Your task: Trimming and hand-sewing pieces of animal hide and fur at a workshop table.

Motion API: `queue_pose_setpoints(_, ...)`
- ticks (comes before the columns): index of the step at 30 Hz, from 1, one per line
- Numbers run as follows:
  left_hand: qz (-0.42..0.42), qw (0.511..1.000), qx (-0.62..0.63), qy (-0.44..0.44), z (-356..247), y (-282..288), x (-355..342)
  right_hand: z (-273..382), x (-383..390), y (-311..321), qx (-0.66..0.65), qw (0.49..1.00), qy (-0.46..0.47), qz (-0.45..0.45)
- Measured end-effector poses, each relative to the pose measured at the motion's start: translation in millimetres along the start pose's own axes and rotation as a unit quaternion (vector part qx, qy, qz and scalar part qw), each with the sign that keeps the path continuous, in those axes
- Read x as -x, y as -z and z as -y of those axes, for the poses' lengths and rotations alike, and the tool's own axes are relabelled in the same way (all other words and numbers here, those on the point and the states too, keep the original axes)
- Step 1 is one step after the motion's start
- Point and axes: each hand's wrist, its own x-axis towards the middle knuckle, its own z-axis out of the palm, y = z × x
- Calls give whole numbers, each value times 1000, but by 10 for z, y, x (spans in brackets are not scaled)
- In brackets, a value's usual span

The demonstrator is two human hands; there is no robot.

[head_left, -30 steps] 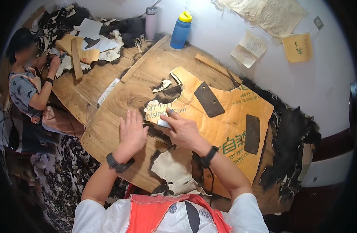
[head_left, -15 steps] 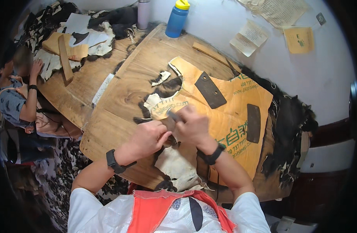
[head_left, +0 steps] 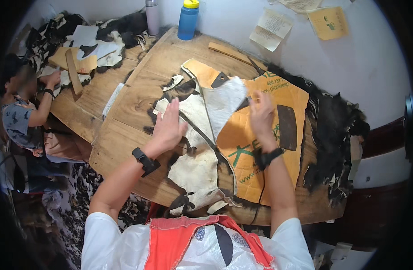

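Observation:
My left hand lies with fingers outstretched on a cream hide piece edged with black fur. The orange paper pattern has a corner folded back, showing its white underside beside that hide. My right hand is over the pattern, just right of the fold, fingers bent and slightly blurred; I cannot tell whether it holds anything. A dark plate lies on the pattern to its right; another is partly hidden behind the fold.
The wooden table carries a wooden strip, blue bottle and pink tumbler. Black fur lies along the right. A co-worker works at left beside hide scraps. Papers hang on the wall.
A flap of the orange pattern has been turned back, exposing cream hide underneath. My left hand has moved upward and flattened on the hide; my right hand has moved up and right.

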Motion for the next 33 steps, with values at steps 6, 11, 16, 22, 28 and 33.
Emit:
queue_pose_setpoints(6, -81, 987, 123, -63, 467, -232, -88, 1338, 664, -728, -390, 894, -95, 200)
queue_pose_setpoints(11, -78, 994, -51, -52, 279, -135, -72, 1007, 627, -678, 50, 988, 54, 138)
queue_pose_setpoints(16, 7, 996, 61, -62, -424, 72, -221, 187, 23, -325, -71, 965, -190, 164)
queue_pose_setpoints(22, 148, 971, -144, -117, -906, -245, -457, -562, 238, -35, 192, 967, -108, 129)
queue_pose_setpoints(28, 97, 989, -103, -50, -861, -455, -477, -728, 235, 81, 19, 997, -50, 62)
queue_pose_setpoints(33, 80, 996, -4, -38, -709, -296, -550, -442, 411, 135, -17, 978, 52, 201)
